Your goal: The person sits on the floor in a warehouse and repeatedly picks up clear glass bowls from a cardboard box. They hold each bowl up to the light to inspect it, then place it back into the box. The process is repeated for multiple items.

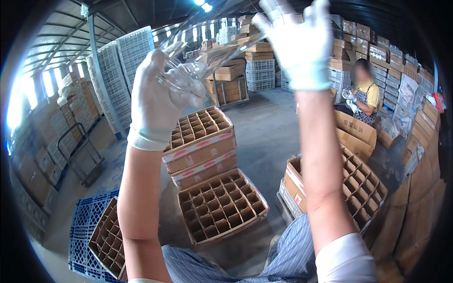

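Both my hands are raised high, each in a white knit glove. My left hand (159,88) is closed around the rounded base of a clear glass vessel (187,72), whose exact kind I cannot tell. The glass tilts up to the right, and its outline is blurred against the background. My right hand (300,42) has its fingers spread near the far end of the glass; whether it touches the glass is unclear. Below, a cardboard box with dividers (223,207) stands on the floor before my knees. Behind it rises a stack of similar divided boxes (201,141).
At the right, another divided box (364,187) rests on a plastic crate (286,201). A blue pallet (85,226) holds a tilted divided box (109,237) at lower left. A seated person (366,93) holds glassware by an open carton (355,131). Trolleys (79,155) and stacked crates stand behind.
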